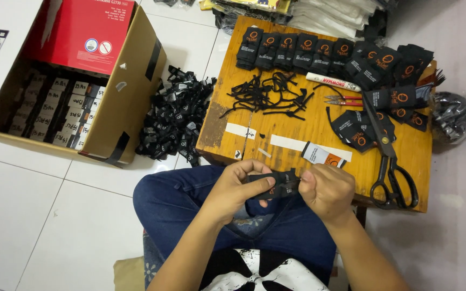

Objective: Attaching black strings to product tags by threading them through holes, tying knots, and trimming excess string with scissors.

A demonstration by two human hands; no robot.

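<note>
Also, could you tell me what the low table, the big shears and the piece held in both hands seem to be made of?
Low table: wood, amber varnish worn dull at one corner, grain showing. Big shears: probably metal, dark matte blades and looped handles. Black piece between left hand and right hand: likely soft fabric or card; it bends where gripped.

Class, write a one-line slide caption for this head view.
Both hands, left and right, hold a black fabric bundle beside a wooden table with scissors.

White tiled floor (39, 215) under a low wooden table (308, 134).
</note>
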